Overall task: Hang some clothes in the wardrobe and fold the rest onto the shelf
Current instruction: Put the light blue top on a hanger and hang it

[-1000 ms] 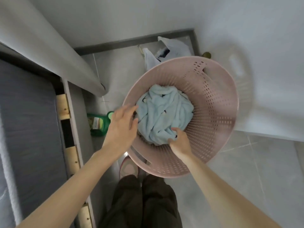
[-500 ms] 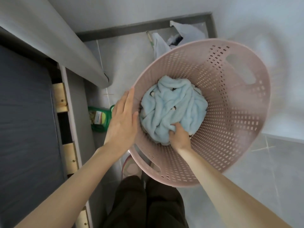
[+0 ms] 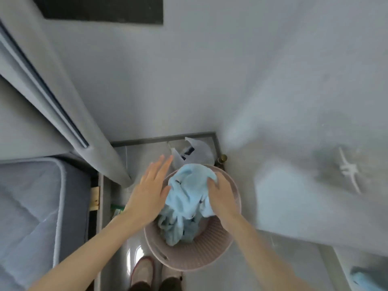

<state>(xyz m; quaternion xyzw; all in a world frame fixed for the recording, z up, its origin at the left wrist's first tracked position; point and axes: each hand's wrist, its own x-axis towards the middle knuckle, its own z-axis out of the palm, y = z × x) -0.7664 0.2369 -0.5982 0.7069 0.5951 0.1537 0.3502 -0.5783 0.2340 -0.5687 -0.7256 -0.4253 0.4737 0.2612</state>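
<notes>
The left hand (image 3: 150,192) is hovering flat and open just left of the blue cloth (image 3: 189,198), which is hanging down into the pink basket (image 3: 189,262) between both hands, while the right hand (image 3: 222,196), the nearer one, is gripping its top.

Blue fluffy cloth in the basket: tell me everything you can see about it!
The light blue cloth looks soft and fleecy, crumpled, with small dark marks. The right hand grips its upper right part, holding the top above the pink basket; its lower end hangs inside. The open left hand is beside it.
</notes>
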